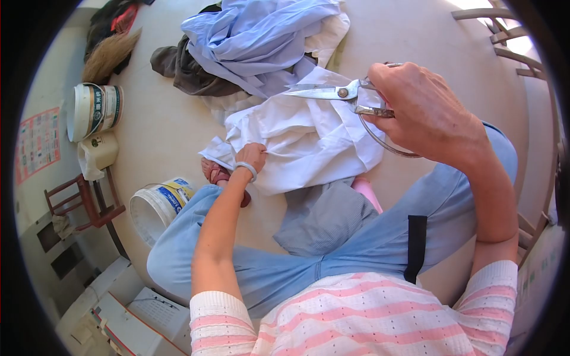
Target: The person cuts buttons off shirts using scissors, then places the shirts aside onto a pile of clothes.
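Observation:
My left hand [252, 156] is closed on the white cloth [320, 142], pinching its left part. A bracelet circles the left wrist. My right hand [424, 107] grips metal scissors [342, 92] by the handles, above the right side of the white cloth. The scissor blades point left; they look nearly closed, and one thin handle loop hangs below the hand. Behind the white cloth lies a heap with a light blue shirt [249, 38] and a dark garment [193, 71]. A grey cloth [326, 216] lies between my legs, beside something pink [367, 194].
An open white bucket [155, 207] stands near my left knee. Farther left are a lidded bucket [98, 110], a cream container [100, 152], a small wooden chair [83, 204] and a broom [110, 56]. Wooden furniture legs [510, 35] show at the upper right.

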### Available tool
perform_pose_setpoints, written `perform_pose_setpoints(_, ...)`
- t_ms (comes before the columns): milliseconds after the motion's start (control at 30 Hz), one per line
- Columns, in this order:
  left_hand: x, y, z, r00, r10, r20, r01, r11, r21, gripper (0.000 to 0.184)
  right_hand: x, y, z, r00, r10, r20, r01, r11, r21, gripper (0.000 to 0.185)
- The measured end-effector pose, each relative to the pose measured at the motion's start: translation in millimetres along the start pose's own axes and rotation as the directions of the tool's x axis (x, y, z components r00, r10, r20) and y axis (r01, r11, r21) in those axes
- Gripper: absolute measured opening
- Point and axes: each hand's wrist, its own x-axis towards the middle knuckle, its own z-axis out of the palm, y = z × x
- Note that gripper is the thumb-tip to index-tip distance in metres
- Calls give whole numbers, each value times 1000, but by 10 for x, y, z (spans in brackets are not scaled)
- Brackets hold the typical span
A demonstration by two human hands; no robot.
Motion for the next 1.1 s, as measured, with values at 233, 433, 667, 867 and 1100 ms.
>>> perform_pose_setpoints(233,-871,-262,-1027,938,45,-344,-260,748,-611,17,91,-43,204,995,53,86,-62,992,113,27)
perform_pose_setpoints(433,-1921,331,-1658,789,87,-608,-443,766,-466,19,328,-148,724,985,-162,-56,169,870,463,28)
perform_pose_setpoints(667,-2677,849,-1758,648,49,-760,-553,717,-425,17,386,-592,1256,931,-291,-218,363,710,603,24)
perform_pose_setpoints(867,-2863,650,-1581,714,258,-651,-388,920,-61,21,589,-514,752,889,-133,-438,393,711,583,21)
perform_pose_setpoints(1100,-2752,672,-1617,742,218,-633,-163,976,145,17,527,-539,511,775,-184,-604,550,668,501,25)
